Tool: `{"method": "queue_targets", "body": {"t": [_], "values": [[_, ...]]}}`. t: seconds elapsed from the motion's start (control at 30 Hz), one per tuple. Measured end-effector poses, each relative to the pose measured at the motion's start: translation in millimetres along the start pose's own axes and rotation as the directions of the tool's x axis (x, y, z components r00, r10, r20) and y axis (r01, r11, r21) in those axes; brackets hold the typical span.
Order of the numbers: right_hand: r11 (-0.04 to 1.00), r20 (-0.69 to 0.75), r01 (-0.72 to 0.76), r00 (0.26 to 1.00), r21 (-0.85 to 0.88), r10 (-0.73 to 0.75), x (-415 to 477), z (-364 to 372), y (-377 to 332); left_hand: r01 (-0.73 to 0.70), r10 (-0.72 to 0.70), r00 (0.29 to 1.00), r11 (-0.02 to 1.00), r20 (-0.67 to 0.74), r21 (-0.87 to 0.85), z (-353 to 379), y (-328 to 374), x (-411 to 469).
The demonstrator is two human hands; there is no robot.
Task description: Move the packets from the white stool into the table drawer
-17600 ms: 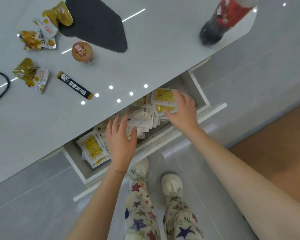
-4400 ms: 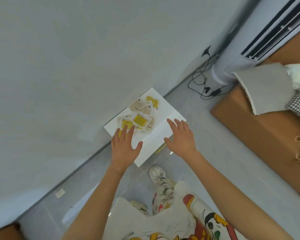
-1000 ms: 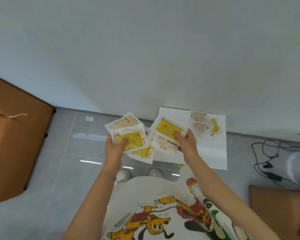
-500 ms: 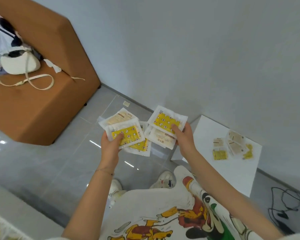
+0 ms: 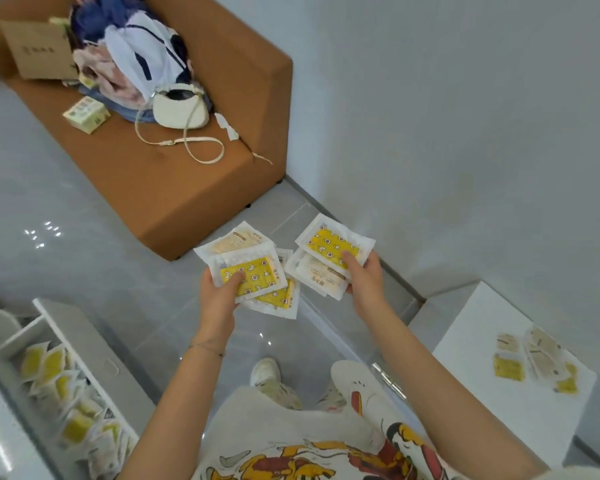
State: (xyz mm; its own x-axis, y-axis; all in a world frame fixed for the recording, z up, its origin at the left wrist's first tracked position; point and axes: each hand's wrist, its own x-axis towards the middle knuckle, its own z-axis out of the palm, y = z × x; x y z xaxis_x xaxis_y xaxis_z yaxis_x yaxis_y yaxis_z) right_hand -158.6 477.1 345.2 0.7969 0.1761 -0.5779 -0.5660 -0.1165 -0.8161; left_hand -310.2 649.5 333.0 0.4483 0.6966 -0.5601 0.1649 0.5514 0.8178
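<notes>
- Head view: the left hand grips a fan of packets, thumb on the yellow top one.
- The right hand holds a second stack just beside it, thumb pressed on its yellow face.
- Both bundles hang above the grey floor, between stool and drawer.
- A few loose packets lie on the white stool at lower right.
- The table drawer stands open at lower left, with stored packets inside.
- A brown sofa behind carries a cream handbag.
</notes>
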Motion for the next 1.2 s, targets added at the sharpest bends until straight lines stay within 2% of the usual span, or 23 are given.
{"method": "queue_targets", "body": {"t": [0.3,0.53,0.73,0.87,1.13,1.2], "values": [[0.992,0.203,0.044,0.979,-0.12,-0.019,-13,119,-10,-0.05,0.025,0.982,0.99,-0.187,-0.131,-82,36,17],[0.954,0.413,0.142,0.91,-0.265,-0.021,-1,195,-17,-0.126,0.048,0.935,0.971,-0.35,-0.205,-120,52,33],[0.897,0.637,0.232,0.768,-0.376,0.068,0,267,-17,-0.231,0.028,0.839,0.923,-0.544,-0.309,-159,54,37],[0.853,0.732,0.295,0.668,-0.43,0.138,-3,303,-9,-0.321,-0.012,0.74,0.872,-0.673,-0.369,-178,48,26],[0.752,0.807,0.407,0.524,-0.519,0.273,-24,370,19,-0.452,-0.163,0.523,0.779,-0.837,-0.434,-222,18,-4],[0.741,0.811,0.41,0.497,-0.532,0.308,-32,386,29,-0.481,-0.196,0.489,0.753,-0.85,-0.45,-231,11,-11]]}}
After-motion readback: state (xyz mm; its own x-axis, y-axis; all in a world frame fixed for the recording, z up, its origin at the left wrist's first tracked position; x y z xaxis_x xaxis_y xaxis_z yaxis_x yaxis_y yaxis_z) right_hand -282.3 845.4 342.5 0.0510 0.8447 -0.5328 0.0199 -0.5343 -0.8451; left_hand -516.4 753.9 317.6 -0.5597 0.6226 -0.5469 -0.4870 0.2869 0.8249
